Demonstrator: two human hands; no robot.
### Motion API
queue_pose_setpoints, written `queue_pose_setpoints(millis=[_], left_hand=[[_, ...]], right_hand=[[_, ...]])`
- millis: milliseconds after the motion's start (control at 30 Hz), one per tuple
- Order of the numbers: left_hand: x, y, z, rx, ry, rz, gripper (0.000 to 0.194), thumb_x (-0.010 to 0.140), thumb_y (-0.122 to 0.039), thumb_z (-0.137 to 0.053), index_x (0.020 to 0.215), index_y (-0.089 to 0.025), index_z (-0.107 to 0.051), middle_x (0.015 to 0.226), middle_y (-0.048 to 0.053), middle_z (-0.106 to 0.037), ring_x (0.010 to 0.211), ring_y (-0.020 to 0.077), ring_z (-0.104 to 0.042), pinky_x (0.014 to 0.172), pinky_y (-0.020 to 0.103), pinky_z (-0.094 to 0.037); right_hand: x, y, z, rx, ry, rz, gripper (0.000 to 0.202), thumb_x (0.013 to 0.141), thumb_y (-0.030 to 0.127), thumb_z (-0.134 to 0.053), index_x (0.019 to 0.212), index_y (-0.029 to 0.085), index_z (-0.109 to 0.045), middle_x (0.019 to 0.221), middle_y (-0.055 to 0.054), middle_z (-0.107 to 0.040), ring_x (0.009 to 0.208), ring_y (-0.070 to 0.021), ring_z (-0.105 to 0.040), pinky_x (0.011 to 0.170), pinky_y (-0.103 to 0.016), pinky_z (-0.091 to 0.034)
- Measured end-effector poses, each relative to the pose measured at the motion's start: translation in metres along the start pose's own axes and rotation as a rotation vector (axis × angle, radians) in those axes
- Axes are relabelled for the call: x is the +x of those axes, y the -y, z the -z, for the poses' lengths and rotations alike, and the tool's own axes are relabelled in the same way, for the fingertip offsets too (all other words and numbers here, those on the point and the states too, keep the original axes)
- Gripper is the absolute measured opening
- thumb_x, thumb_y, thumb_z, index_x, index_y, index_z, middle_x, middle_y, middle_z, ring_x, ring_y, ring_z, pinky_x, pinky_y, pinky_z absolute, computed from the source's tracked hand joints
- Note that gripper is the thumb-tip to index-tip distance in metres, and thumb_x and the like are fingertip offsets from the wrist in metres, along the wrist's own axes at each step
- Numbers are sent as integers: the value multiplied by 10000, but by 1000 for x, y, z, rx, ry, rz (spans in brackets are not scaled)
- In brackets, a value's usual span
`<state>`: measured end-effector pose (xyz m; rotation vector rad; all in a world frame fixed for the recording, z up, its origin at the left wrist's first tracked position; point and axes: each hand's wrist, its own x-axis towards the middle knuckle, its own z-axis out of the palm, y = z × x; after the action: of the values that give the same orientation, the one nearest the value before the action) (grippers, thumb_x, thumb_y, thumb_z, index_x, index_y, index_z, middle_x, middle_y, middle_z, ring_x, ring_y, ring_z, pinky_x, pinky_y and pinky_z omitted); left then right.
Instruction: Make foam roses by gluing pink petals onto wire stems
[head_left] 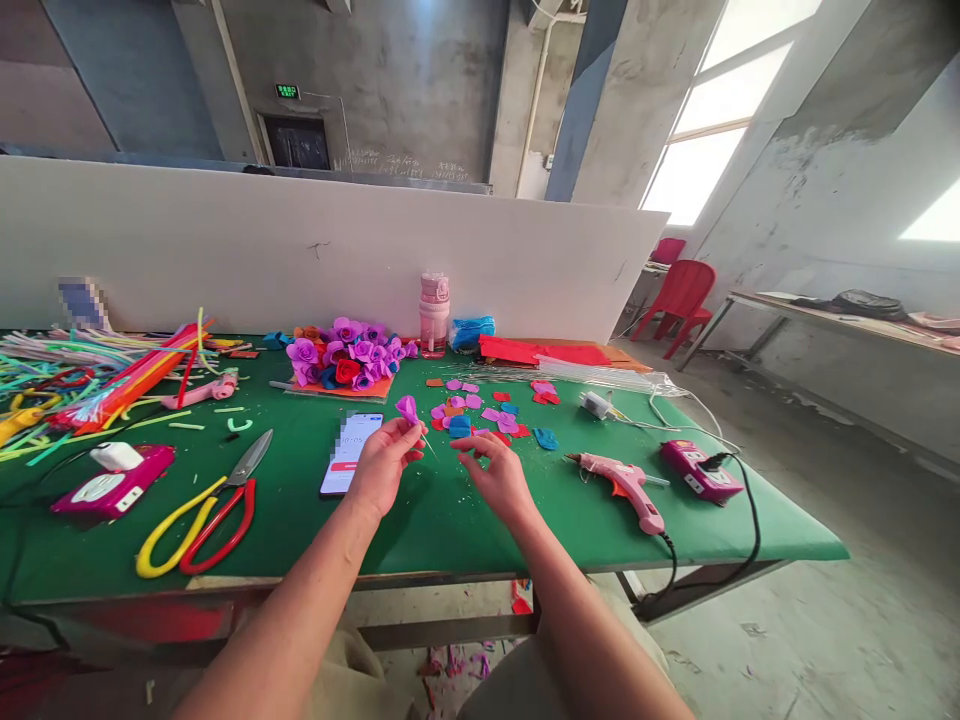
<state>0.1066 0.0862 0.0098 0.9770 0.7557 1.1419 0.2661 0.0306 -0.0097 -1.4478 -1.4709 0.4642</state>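
My left hand (386,462) is pinched around a purple artificial flower (407,408), whose thin stem slants down to the right below the fingers. Just to the right hovers my right hand (495,474), its thumb and fingers bent but apart, with nothing visible between them. Beyond its fingertips lie loose petals, among them a blue petal (460,427), a purple petal (473,401) and a red petal (502,397). A phone (351,455) rests on the green table (300,540), partly behind my left wrist.
Scissors (225,500) lie at left, near a purple power strip (112,485) and colourful strips (127,390). Finished flowers (352,352) and a pink bottle (434,315) stand at the back. A pink glue gun (626,485) and another power strip (701,472) trail cords at right.
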Motion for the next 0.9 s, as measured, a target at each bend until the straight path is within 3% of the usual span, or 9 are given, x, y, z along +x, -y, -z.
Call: queue_pose_setpoints(millis=[167, 300, 433, 600, 900], left_hand=[[-8, 13, -13, 38, 47, 46, 193, 635, -295, -745, 758, -163, -677, 794, 12, -649, 722, 113, -556, 629, 218, -404], [-9, 14, -14, 38, 91, 83, 207, 627, -300, -751, 772, -166, -687, 806, 20, -661, 732, 126, -571, 638, 231, -407], [-7, 7, -10, 74, 107, 95, 260, 625, -328, -751, 824, -169, -701, 819, 31, -660, 695, 117, -546, 613, 235, -405], [-8, 8, -13, 204, 115, 69, 253, 628, -366, -741, 751, -146, -719, 722, 42, -659, 664, 120, -522, 591, 230, -365], [0, 4, -4, 138, -45, -7, 288, 569, -381, -773, 720, -142, -721, 704, 32, -640, 627, 98, -483, 599, 233, -376]], right_hand=[[0, 3, -13, 464, 115, -156, 234, 711, 392, -657, 826, 191, -692, 795, -35, -687, 712, -171, -591, 659, -288, -439], [-1, 5, -16, 627, 91, -232, 243, 653, 407, -708, 716, 174, -677, 676, -11, -655, 617, -135, -555, 590, -259, -405], [-2, 5, -14, 640, 49, -284, 249, 636, 402, -722, 685, 163, -670, 623, -1, -622, 558, -109, -502, 526, -239, -353], [-3, 4, -15, 638, 96, -260, 260, 634, 407, -720, 676, 155, -666, 636, -8, -623, 573, -110, -497, 538, -238, -352], [-6, -5, -17, 405, 137, -250, 198, 682, 355, -657, 660, 159, -642, 575, 3, -593, 512, -102, -459, 479, -226, -317]])
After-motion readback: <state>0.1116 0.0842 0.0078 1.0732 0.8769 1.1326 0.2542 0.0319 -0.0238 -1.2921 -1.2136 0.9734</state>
